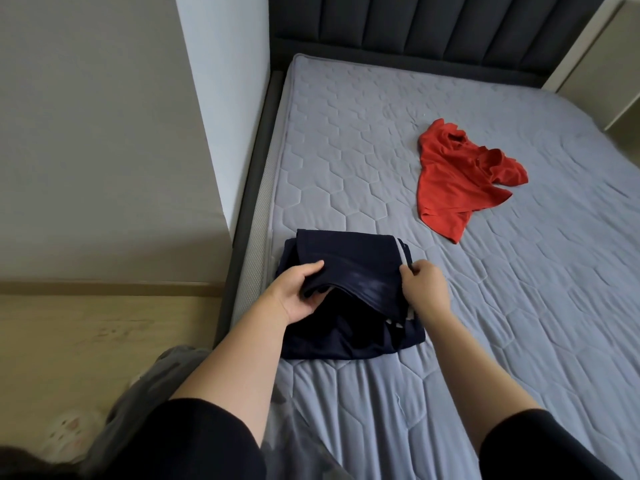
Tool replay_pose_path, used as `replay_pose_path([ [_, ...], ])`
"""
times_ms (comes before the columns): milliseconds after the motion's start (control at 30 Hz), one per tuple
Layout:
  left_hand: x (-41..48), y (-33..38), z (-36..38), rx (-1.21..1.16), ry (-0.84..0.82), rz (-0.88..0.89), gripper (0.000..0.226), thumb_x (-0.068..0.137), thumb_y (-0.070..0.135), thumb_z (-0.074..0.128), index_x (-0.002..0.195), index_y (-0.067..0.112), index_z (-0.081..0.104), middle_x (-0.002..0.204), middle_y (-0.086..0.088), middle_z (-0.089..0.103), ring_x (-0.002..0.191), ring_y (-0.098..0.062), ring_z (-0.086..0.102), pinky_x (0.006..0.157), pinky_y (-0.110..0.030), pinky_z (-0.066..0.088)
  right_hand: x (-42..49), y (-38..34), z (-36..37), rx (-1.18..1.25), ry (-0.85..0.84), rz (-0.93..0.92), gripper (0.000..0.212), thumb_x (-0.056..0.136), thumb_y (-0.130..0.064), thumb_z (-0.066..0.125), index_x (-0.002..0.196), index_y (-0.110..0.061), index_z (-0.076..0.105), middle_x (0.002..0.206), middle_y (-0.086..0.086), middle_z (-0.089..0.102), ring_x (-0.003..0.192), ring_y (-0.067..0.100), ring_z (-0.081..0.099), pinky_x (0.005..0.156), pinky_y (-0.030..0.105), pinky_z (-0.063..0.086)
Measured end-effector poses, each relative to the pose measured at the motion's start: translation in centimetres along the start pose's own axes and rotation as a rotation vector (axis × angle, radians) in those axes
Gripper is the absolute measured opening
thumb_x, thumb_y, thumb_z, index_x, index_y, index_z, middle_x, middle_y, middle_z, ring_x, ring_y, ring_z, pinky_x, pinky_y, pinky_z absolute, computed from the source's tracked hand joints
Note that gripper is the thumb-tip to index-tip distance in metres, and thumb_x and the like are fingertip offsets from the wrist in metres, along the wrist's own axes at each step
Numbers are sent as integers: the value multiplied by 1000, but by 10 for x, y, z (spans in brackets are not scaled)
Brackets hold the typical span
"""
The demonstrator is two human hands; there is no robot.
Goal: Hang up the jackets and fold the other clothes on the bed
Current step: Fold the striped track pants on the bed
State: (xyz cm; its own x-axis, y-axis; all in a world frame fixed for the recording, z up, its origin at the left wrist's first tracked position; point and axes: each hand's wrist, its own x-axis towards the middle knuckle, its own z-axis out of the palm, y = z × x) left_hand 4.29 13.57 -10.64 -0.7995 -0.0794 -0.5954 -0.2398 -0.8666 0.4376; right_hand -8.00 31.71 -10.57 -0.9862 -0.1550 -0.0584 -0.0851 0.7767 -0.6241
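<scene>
We are mid-fold on the navy garment [353, 265], at the near left edge of the bed [346, 133]: our left grip [301, 292] pinches its top layer at 9 o'clock, our right grip [424, 284] the striped edge at 3. Next, we judge, lay that flap flat. The red shirt [464, 174] lies crumpled, apart at 1 o'clock.
</scene>
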Motion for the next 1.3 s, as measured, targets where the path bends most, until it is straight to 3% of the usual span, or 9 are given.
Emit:
replay_pose_path([
  [133, -6, 3, 9, -50, -48, 35, 22, 97, 9, 47, 95, -5, 63, 81, -17, 72, 66, -23, 72, 55, -28, 58, 5, -15, -16, -76, -86, -7, 28, 95, -22, 49, 74, -4, 49, 69, 7, 50, 70, 26, 47, 63, 31, 32],
  [300, -12, 11, 14, -184, -132, 57, 32, 97, 10, 46, 89, -11, 69, 88, -24, 70, 75, -33, 72, 52, -29, 58, -1, -37, -38, 788, -736, 512, 23, 92, -21, 58, 87, 0, 66, 80, 14, 69, 63, 24, 67, 48, 27, 52],
  [433, -17, 14, 8, 191, 9, 11, 14, 93, 13, 56, 98, 2, 63, 80, -15, 73, 66, -27, 72, 50, -26, 57, 16, -32, -36, 1001, -566, 573, 33, 89, 2, 54, 60, 0, 68, 57, 8, 66, 47, 13, 65, 40, 19, 49],
  [600, -8, 0, -9, 893, 219, -122, 23, 89, 21, 65, 108, 10, 58, 98, -7, 69, 87, -25, 68, 74, -38, 58, 3, 18, -14, 6, -600, 258, 6, 86, -3, 52, 80, -4, 52, 68, 14, 54, 59, 26, 56, 52, 32, 51],
  [667, 5, -5, -13, 883, 311, -24, 26, 89, 27, 65, 108, 13, 54, 106, -5, 62, 99, -27, 62, 80, -39, 54, 1, 33, -3, 5, -588, 235, 14, 88, -15, 59, 87, -1, 54, 74, 14, 54, 68, 29, 58, 60, 37, 52],
  [833, 38, -1, -18, 689, 444, 288, 22, 88, 30, 62, 96, 10, 64, 106, -10, 66, 99, -30, 63, 92, -47, 52, 29, 19, 7, 221, -247, 235, 38, 89, -33, 61, 62, -9, 49, 49, 0, 42, 43, 16, 41, 43, 22, 35],
  [967, 60, 11, -14, 640, 489, 355, 31, 90, 38, 58, 79, 8, 56, 82, -9, 59, 78, -25, 57, 70, -32, 46, 49, 0, 29, 223, -139, 173, 43, 91, -33, 58, 58, -11, 41, 54, 0, 42, 52, 16, 42, 49, 29, 32],
  [1133, 77, -3, -22, 1044, 764, 443, 41, 99, 26, 45, 61, 11, 40, 68, -5, 49, 71, -27, 48, 58, -32, 31, 46, 14, 54, 79, -70, 142, 38, 94, -28, 55, 62, -11, 42, 59, 2, 47, 62, 25, 49, 55, 32, 32],
  [1300, 75, -25, -15, 1182, 954, 690, 10, 95, 19, 52, 88, 12, 51, 91, -7, 59, 83, -31, 57, 64, -35, 39, 30, 33, 67, 62, 99, 195, 44, 86, -43, 63, 109, -7, 52, 105, 9, 57, 104, 32, 53, 81, 39, 42],
])
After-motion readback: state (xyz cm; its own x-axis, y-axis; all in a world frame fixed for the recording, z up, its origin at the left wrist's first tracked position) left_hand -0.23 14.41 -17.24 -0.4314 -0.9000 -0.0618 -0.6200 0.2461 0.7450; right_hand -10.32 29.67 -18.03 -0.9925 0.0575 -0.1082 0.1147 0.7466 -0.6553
